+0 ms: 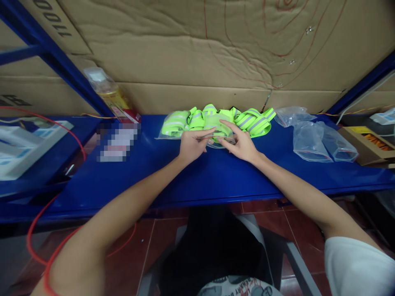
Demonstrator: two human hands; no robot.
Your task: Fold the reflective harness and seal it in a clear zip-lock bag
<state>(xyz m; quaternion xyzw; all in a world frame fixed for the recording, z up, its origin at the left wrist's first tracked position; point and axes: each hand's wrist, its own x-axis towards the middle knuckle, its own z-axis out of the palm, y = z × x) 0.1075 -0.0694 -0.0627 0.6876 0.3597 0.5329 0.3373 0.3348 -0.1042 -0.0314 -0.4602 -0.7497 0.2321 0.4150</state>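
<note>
Both hands are at a clear zip bag that has a neon yellow-green reflective strap inside; its open-side edge with a thin red line faces me. My left hand pinches the left end of this edge, thumb and index finger together. The fingers of my right hand are bent over the bag's right side and edge. Left of it lies another filled bag, resting on the table. Loose reflective straps, neon with grey stripes, are heaped behind and to the right.
Several clear plastic bags lie on the blue table to the right, beside a cardboard box. A bottle stands at the back left near a blurred-out patch. A red hose loops at the left. Cardboard forms the back wall.
</note>
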